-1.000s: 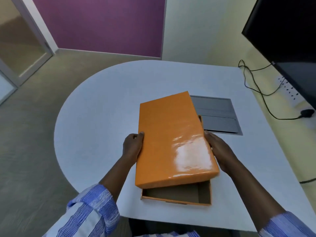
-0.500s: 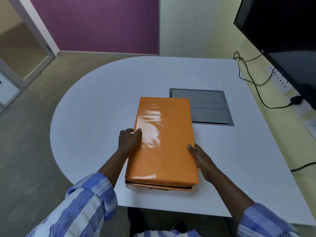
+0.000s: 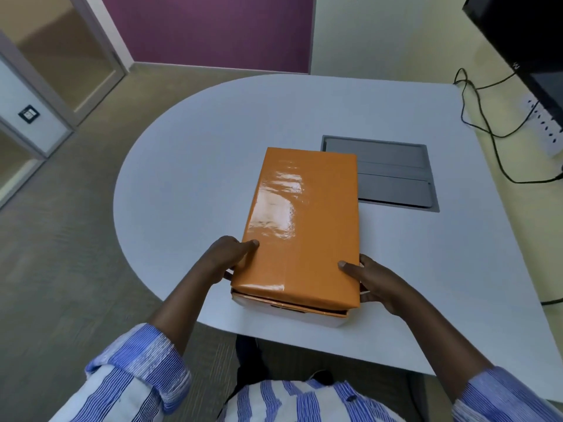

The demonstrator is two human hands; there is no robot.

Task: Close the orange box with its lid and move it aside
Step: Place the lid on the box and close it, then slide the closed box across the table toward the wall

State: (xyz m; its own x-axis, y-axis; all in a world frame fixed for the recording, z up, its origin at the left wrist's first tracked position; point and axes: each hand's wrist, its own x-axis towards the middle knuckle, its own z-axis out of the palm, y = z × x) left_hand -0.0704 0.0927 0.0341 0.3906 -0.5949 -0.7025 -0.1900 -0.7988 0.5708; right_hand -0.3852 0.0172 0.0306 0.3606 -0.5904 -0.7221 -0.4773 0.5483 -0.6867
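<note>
A glossy orange lid [image 3: 304, 220] lies flat over the orange box, whose lower edge [image 3: 292, 307] shows as a thin strip under the lid's near end. The box stands on the pale grey table [image 3: 189, 178], near its front edge. My left hand [image 3: 224, 258] grips the lid's near left side, thumb on top and fingers down the side. At the near right corner my right hand [image 3: 376, 283] does the same, fingers wrapped around the side wall. The inside of the box is hidden.
A grey metal cable hatch [image 3: 396, 178] is set flush into the table just right of the box's far end. Black cables [image 3: 481, 117] run along the right edge to a wall socket strip [image 3: 545, 123]. A dark screen [image 3: 530, 41] hangs at the upper right.
A second ago the lid was tilted and skewed above the open box. It has since come down square onto the box, and both hands have slid toward the near corners.
</note>
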